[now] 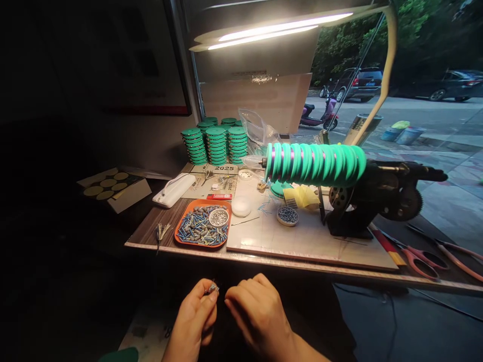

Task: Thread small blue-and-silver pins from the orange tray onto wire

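My left hand (198, 314) is closed in front of the table edge, thumb and forefinger pinching a small shiny metallic piece (214, 288) too small to name. Close beside it on the right, my right hand (258, 309) has its fingers curled inward; whatever they hold, if anything, is hidden. Beyond the hands, an orange tray (176, 240) carries many small blue and grey cylindrical pieces. Inside it sits a small white dish (227, 217) of tiny silver bits. A round dish of dark beads (287, 216) stands on the pale board (271, 241).
A hand-cranked winder (350, 206) bears a row of green spools (315, 163). Stacked green spools (216, 146) stand at the back. Scissors (420, 261) and pliers (460, 259) lie at the right. A white case (174, 191) rests at the left, under a lamp (279, 30).
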Demonstrator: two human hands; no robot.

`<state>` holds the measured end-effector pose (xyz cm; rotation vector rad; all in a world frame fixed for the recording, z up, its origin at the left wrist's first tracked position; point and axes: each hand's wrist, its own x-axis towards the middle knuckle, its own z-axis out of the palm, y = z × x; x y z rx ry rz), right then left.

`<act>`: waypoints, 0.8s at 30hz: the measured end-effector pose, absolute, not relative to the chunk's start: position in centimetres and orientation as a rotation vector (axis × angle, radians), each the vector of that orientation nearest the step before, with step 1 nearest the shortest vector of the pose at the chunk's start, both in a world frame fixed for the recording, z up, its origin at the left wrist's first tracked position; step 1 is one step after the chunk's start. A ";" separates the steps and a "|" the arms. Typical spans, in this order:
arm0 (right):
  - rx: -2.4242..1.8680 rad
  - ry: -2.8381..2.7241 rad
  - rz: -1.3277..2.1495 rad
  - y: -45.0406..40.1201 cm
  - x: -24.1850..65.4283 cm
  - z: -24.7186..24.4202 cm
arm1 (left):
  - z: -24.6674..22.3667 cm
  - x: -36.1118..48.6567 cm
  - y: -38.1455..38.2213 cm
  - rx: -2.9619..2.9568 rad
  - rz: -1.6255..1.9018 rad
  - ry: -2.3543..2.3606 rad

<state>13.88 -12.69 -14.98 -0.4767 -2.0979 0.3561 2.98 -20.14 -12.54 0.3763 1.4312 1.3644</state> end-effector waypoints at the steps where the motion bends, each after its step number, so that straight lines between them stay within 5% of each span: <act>1: -0.493 -2.095 0.368 -12.7 13.9 -15.0 | -12.5 3.0 -20.1 0.379 1.362 1.434; 24: -0.585 -2.086 0.466 -13.0 13.8 -14.2 | -13.2 1.5 -20.2 0.720 1.425 1.777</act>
